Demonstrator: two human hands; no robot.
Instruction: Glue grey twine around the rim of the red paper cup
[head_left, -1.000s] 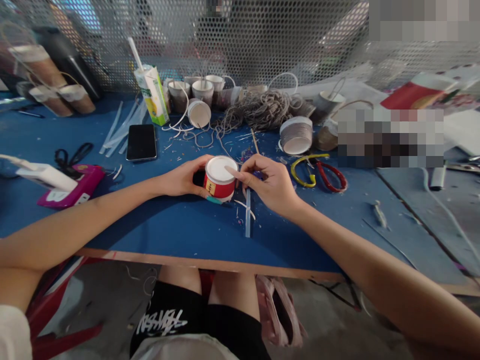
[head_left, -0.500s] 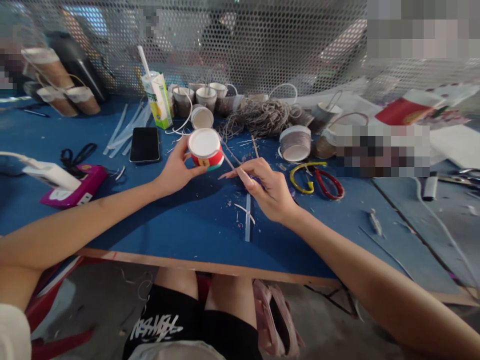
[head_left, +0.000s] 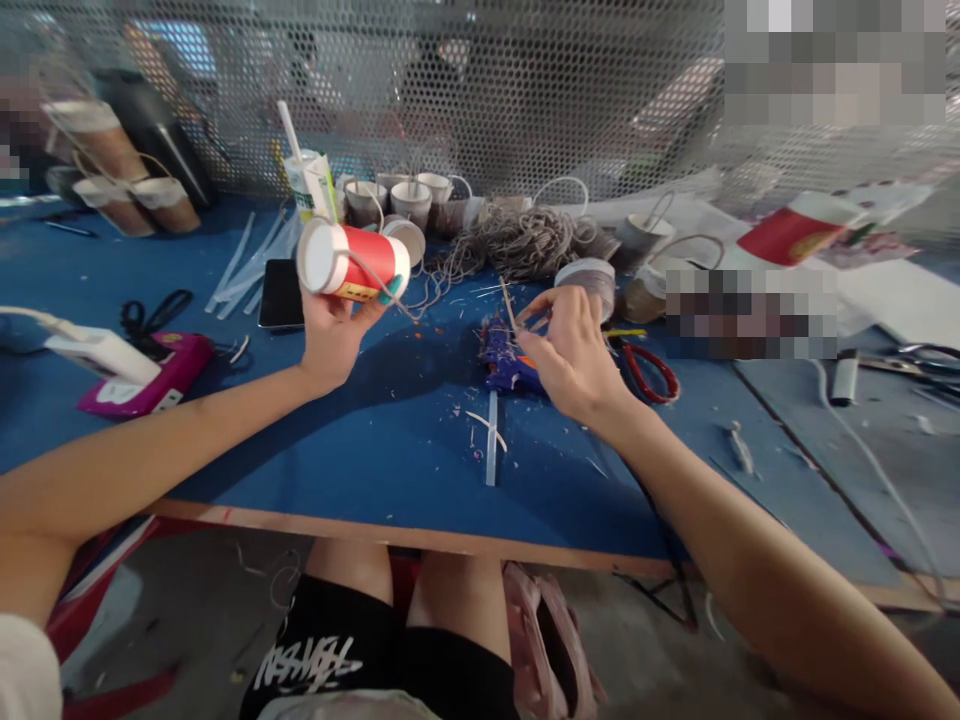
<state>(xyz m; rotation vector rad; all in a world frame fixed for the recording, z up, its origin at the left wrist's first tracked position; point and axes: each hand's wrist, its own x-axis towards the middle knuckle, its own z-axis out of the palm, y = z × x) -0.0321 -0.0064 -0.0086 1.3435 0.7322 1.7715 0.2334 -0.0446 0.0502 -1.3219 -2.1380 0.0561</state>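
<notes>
In my left hand point(head_left: 334, 335) is a red paper cup point(head_left: 371, 258) with a white round end facing left and teal at the other. The cup lies on its side in the air, gripped from below. A thin grey cord point(head_left: 386, 290) runs along its side and trails off to the right. My right hand point(head_left: 566, 345) hovers over a blue hot glue gun point(head_left: 502, 352), its fingers curved and apart. Its fingertips are close to a thin wooden stick point(head_left: 507, 302); whether they touch it is unclear. A clear glue stick point(head_left: 492, 440) juts from the gun toward me.
Behind lie a heap of grey cord point(head_left: 525, 240), small cups point(head_left: 411, 200) and a drink carton point(head_left: 309, 185). A phone point(head_left: 280, 295) and purple power strip point(head_left: 161, 375) are at left. Red-handled pliers point(head_left: 651, 374) and scissors point(head_left: 922, 362) lie right. A perforated metal screen point(head_left: 495, 90) rises behind.
My left hand has moved left and turned the cup onto its side. My right hand has let go of the cord and shifted right, uncovering the glue gun.
</notes>
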